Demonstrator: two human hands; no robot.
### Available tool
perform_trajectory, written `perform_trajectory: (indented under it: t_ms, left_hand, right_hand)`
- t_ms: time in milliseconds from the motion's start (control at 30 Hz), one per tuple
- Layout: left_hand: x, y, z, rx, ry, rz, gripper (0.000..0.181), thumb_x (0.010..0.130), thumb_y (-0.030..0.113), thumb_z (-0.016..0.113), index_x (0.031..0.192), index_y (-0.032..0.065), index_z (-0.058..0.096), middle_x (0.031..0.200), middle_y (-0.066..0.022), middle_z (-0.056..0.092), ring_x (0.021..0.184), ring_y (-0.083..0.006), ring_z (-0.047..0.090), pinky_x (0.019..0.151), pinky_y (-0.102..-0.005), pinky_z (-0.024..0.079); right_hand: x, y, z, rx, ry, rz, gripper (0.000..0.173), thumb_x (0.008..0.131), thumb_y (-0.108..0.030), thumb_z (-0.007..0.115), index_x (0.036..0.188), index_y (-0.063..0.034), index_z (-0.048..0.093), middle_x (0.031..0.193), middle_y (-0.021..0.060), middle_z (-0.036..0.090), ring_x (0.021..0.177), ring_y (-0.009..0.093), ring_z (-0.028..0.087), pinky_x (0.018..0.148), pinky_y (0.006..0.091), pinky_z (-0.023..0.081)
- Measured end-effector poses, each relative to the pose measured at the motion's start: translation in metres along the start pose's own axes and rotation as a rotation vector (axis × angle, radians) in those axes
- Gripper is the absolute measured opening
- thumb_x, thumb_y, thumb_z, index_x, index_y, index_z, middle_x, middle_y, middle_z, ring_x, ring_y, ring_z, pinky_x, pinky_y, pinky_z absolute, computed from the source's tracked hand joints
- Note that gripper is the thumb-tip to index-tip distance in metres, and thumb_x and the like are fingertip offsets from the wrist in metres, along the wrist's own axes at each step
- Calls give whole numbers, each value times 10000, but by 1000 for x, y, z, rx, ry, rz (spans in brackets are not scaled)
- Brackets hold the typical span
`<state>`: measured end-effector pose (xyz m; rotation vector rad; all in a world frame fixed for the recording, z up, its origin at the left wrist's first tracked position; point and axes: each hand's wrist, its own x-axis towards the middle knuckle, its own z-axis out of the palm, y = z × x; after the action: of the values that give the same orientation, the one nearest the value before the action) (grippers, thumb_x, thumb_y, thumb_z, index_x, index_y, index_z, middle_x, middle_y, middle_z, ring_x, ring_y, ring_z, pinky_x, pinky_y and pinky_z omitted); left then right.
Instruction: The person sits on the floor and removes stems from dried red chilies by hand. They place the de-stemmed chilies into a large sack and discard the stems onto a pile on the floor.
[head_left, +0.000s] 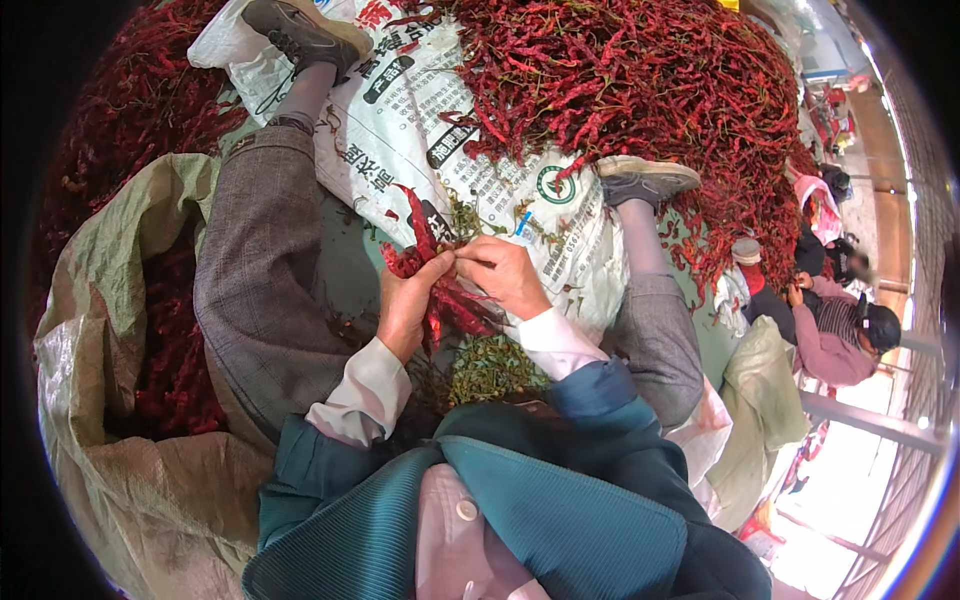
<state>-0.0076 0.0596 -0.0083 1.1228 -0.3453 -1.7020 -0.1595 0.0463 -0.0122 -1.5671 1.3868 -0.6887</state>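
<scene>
My left hand (411, 300) is closed around a bunch of dried red chili peppers (465, 309), some pointing up past the thumb and others hanging to the right. The fingertips of my right hand (504, 274) pinch at the stem end of the bunch, close to the left thumb; what exactly lies between them is too small to tell. Below the hands, between my legs, is a heap of green-brown pepper stems (495, 369). Under and beyond the hands spreads a printed white woven sack (405, 142) with stem bits scattered on it.
A large pile of dried red chilies (630, 82) rises beyond my right foot. Another pile (142, 97) lies at the upper left. An open woven sack (97, 442) holding chilies stands left of my leg. A person (832, 337) in a pink top sits at the right, near a greenish sack (757, 420).
</scene>
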Motion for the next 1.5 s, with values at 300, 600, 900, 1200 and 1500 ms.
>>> perform_trajectory:
  t_ms: [300, 600, 900, 1200, 1500]
  left_hand:
    - [13, 53, -24, -132, 200, 371, 193, 765, 42, 654, 940, 28, 573, 843, -30, 585, 700, -122, 569, 607, -267, 481]
    - [3, 56, -28, -193, 171, 348, 230, 757, 46, 657, 960, 28, 549, 836, -43, 585, 677, -145, 581, 566, -284, 480]
    - [6, 48, -31, -233, 109, 349, 211, 755, 14, 641, 947, 20, 553, 833, -52, 594, 659, -156, 595, 555, -287, 486]
    - [6, 52, -43, -245, 126, 302, 181, 765, 67, 652, 935, 40, 595, 845, -45, 622, 680, -159, 607, 572, -288, 484]
    - [1, 54, -34, -291, 129, 285, 223, 761, 19, 646, 968, 26, 563, 841, -51, 602, 677, -158, 602, 550, -288, 496]
  right_hand:
    - [64, 32, 13, -837, 42, -355, 426, 831, -324, 549, 1243, -236, 484, 1295, 55, 457, 1195, 279, 414, 976, 438, 321]
    - [-103, 33, 26, -903, -228, -233, 469, 839, -375, 514, 1271, -205, 447, 1348, -2, 394, 1277, 232, 291, 995, 449, 267]
    - [-135, 23, 32, -501, -151, -170, 442, 824, -231, 563, 1244, -136, 465, 1333, 76, 407, 1228, 297, 367, 990, 399, 309]
    - [-99, 2, 29, -735, 214, -204, 430, 777, -162, 572, 1185, -46, 497, 1229, 125, 477, 1068, 282, 467, 918, 383, 336]
    - [-106, 33, 49, -646, 228, -119, 442, 768, -188, 597, 1166, -24, 501, 1156, 137, 523, 1040, 306, 481, 925, 405, 323]
